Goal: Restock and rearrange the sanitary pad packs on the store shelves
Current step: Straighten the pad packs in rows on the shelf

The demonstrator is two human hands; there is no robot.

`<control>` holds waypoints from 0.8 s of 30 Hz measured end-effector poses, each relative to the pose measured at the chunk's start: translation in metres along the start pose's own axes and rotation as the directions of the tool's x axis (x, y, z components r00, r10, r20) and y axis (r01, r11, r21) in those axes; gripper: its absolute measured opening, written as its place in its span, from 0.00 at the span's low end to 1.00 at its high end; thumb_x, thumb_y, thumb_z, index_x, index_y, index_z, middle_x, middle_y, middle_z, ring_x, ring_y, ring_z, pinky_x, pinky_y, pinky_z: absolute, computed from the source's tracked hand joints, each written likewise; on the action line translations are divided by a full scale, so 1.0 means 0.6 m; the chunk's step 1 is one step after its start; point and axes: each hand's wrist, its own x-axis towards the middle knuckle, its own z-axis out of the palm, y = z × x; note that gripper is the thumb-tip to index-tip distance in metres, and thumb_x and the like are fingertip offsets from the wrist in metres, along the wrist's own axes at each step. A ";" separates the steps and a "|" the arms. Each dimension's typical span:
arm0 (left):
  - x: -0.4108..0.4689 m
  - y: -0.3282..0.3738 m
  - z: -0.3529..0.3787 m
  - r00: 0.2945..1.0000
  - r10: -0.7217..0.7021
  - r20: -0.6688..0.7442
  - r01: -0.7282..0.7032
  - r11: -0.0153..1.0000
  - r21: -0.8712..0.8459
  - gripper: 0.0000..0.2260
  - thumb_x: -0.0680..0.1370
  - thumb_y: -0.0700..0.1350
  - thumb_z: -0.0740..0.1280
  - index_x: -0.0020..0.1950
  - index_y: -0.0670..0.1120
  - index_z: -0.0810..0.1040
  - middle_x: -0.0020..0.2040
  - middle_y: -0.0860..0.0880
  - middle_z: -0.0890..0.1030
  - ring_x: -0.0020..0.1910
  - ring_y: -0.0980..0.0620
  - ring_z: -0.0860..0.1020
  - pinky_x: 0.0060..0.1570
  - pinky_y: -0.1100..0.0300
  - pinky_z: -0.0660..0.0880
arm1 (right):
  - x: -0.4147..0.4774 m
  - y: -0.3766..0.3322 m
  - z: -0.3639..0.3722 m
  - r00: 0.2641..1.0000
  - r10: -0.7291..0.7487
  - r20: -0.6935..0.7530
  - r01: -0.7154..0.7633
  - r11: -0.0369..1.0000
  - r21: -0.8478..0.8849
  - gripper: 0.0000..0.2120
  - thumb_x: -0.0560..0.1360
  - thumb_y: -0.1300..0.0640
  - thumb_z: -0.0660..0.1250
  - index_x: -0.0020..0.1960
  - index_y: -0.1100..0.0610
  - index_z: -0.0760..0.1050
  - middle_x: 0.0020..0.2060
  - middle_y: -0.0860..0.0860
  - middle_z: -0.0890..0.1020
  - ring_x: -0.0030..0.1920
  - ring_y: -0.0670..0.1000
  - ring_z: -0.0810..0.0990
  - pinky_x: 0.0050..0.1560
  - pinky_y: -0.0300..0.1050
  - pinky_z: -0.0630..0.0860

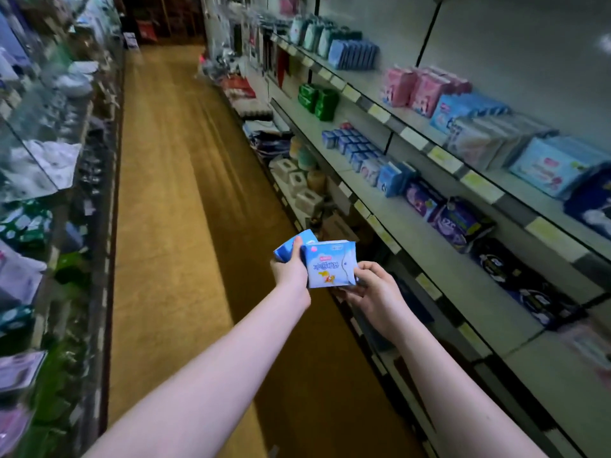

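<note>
Currently our left hand (291, 271) grips the rear blue pack (290, 243). Our right hand (373, 292) pinches the front pack (330, 264) at its corner. Both are held beside the shelves (436, 259).

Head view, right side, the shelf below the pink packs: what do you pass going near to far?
Black packs → purple packs → blue pack → small blue boxes → green packs.

You hold the packs (330, 266) between your left hand (289, 272) and right hand (377, 294), above the aisle floor (172, 193), shelves (433, 256) at your right, racks (49, 193) at your left.
</note>
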 end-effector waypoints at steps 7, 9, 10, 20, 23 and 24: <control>0.107 0.076 0.006 0.999 0.002 -0.054 -0.002 1.000 -0.002 0.18 0.77 0.55 0.67 0.59 0.46 0.66 0.42 0.46 0.79 0.36 0.49 0.80 0.40 0.53 0.78 | 0.120 -0.019 0.069 0.997 0.017 0.072 -0.012 0.997 -0.070 0.09 0.79 0.58 0.62 0.58 0.56 0.72 0.51 0.57 0.81 0.46 0.52 0.82 0.34 0.44 0.80; 0.142 0.093 0.015 0.998 -0.011 -0.068 0.010 1.000 -0.002 0.19 0.77 0.55 0.67 0.60 0.45 0.66 0.42 0.45 0.79 0.36 0.48 0.80 0.39 0.53 0.78 | 0.169 -0.024 0.082 0.992 0.028 0.126 -0.015 0.995 -0.098 0.18 0.76 0.51 0.67 0.62 0.57 0.72 0.54 0.58 0.80 0.48 0.53 0.82 0.36 0.47 0.80; 0.163 0.103 0.023 0.996 -0.008 -0.085 0.007 1.000 -0.008 0.20 0.77 0.54 0.68 0.61 0.44 0.67 0.43 0.45 0.80 0.36 0.48 0.80 0.40 0.52 0.78 | 0.193 -0.029 0.089 0.988 0.028 0.152 -0.009 0.993 -0.121 0.22 0.73 0.48 0.69 0.62 0.57 0.72 0.54 0.58 0.81 0.48 0.53 0.83 0.37 0.47 0.80; 0.369 0.254 0.114 0.974 0.096 -0.205 -0.097 0.995 0.003 0.20 0.77 0.54 0.68 0.63 0.44 0.70 0.49 0.42 0.83 0.42 0.43 0.83 0.48 0.45 0.80 | 0.480 -0.106 0.187 0.957 0.077 0.280 -0.034 0.987 -0.156 0.12 0.76 0.56 0.68 0.56 0.60 0.73 0.47 0.55 0.82 0.42 0.51 0.82 0.36 0.42 0.76; 0.410 0.277 0.130 0.963 0.100 -0.251 -0.102 0.995 0.001 0.20 0.77 0.54 0.68 0.62 0.43 0.70 0.51 0.41 0.83 0.45 0.41 0.83 0.47 0.46 0.81 | 0.538 -0.117 0.201 0.949 0.099 0.300 -0.040 0.979 -0.198 0.14 0.74 0.54 0.71 0.55 0.60 0.73 0.46 0.55 0.82 0.41 0.50 0.82 0.35 0.40 0.76; 0.425 0.284 0.135 0.960 0.098 -0.263 -0.101 0.995 0.004 0.20 0.77 0.54 0.68 0.62 0.43 0.70 0.52 0.41 0.83 0.45 0.41 0.83 0.47 0.47 0.80 | 0.556 -0.117 0.207 0.948 0.109 0.298 -0.047 0.977 -0.208 0.15 0.73 0.53 0.71 0.54 0.60 0.73 0.46 0.55 0.82 0.40 0.50 0.82 0.35 0.40 0.75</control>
